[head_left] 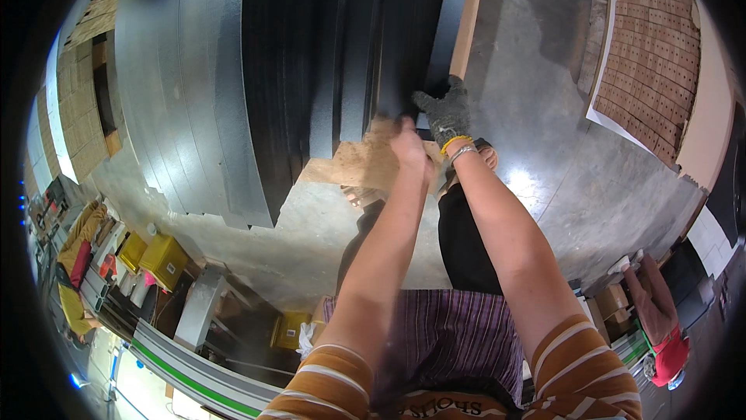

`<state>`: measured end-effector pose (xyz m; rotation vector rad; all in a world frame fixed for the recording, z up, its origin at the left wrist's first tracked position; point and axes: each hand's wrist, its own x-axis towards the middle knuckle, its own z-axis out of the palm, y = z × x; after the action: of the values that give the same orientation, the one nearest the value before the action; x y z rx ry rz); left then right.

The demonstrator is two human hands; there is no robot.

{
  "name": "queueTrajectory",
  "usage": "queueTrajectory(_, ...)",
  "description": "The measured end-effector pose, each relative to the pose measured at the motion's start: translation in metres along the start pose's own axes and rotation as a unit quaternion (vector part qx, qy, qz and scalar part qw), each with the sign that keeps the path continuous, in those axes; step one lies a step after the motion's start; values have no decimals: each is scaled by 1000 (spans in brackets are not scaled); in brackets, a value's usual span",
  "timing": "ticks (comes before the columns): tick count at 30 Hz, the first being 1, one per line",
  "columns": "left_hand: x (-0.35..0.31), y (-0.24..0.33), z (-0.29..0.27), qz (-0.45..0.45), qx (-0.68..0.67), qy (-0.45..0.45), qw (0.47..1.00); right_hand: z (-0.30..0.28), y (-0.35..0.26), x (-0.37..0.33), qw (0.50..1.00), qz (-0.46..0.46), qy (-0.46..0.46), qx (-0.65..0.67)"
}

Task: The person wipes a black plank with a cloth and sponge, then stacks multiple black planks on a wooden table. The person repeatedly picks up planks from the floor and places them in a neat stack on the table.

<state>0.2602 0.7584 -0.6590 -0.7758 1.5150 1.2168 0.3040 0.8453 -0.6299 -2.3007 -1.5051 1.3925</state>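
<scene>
Long black panels (311,39) lie side by side in a stack ahead of me, running away from my body. At their near end is my left hand (409,146), bare and smeared by motion, so its fingers do not show clearly. Just right of it, my right hand (449,113) wears a grey knit glove. Its thumb and fingers are spread apart against the near end of the rightmost dark panel (449,27). Whether it grips that panel is hidden. A brown wooden board (350,165) shows beneath the panel ends.
Grey sheets (183,78) lie left of the black panels. Stacked brown blocks (649,47) stand far right, with more at far left. Yellow bins (165,262) and a green-striped rail (194,377) are lower left. Other people appear at left and at lower right (660,319).
</scene>
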Motion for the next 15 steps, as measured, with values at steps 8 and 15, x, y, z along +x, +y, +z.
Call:
queueTrajectory(8, -32, 45, -5, 359, 551, -30, 753, -12, 2, 10, 999, 29, 15, 31)
queueTrajectory(15, 9, 63, 55, 333, 626, 16, 705, -15, 10, 8, 997, 4, 3, 78)
